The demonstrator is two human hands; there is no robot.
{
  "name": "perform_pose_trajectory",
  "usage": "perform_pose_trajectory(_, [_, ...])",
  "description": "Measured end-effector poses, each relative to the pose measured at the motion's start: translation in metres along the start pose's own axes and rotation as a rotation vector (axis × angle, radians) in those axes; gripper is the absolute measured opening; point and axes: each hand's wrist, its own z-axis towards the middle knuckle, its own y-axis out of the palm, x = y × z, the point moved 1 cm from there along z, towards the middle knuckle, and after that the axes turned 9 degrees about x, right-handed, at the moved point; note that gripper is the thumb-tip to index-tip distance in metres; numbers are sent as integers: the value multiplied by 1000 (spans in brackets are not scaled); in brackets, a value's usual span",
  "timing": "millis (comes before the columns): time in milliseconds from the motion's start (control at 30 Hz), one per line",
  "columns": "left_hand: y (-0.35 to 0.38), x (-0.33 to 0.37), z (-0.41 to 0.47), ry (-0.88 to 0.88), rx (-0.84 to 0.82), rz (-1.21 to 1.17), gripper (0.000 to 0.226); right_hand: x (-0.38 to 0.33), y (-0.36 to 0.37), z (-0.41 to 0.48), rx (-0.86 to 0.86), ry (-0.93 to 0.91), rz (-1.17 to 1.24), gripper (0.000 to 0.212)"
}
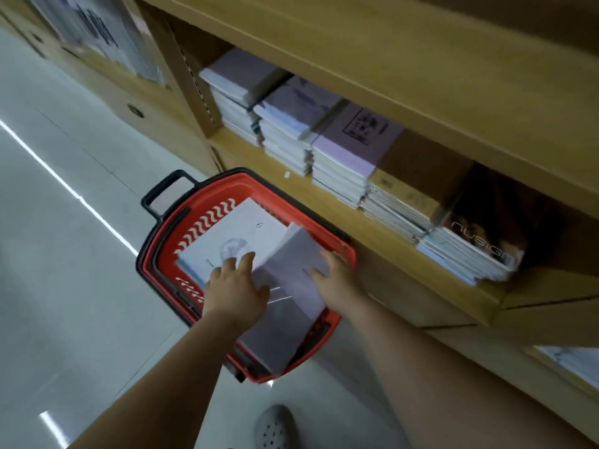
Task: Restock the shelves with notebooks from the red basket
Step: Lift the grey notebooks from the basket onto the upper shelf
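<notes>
A red basket with a black rim and handle stands on the floor below the shelf. Inside lie pale notebooks: a white one flat at the far side and a lavender one tilted up between my hands. My left hand lies on the notebooks, fingers spread over the lavender notebook's left edge. My right hand holds that notebook's right edge, thumb on the cover. The shelf above carries several stacks of notebooks.
A wooden board overhangs the stacked row. Drawer fronts run along the cabinet to the left. Pale tiled floor stretches left of the basket. My grey perforated shoe is near the bottom edge.
</notes>
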Motion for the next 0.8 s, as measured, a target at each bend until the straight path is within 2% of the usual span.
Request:
perform_pose_trajectory(167, [-39,-30,-13,-35,-197,-92,76,-30,8,-33,15,232,28,60])
perform_pose_trajectory(333, [-65,-47,-4,-19,-284,-137,78,-47,17,-59,-10,339,21,58])
perform_pose_trajectory(467, [-65,-37,5,-19,-366,-150,77,-43,22,-66,-24,410,107,57])
perform_pose_trajectory(667, [-56,-18,14,-72,-408,-223,73,-34,26,-63,-23,505,272,59])
perform_pose_trajectory(800, [-39,-20,33,-53,-419,-268,72,-32,47,-50,46,562,352,61])
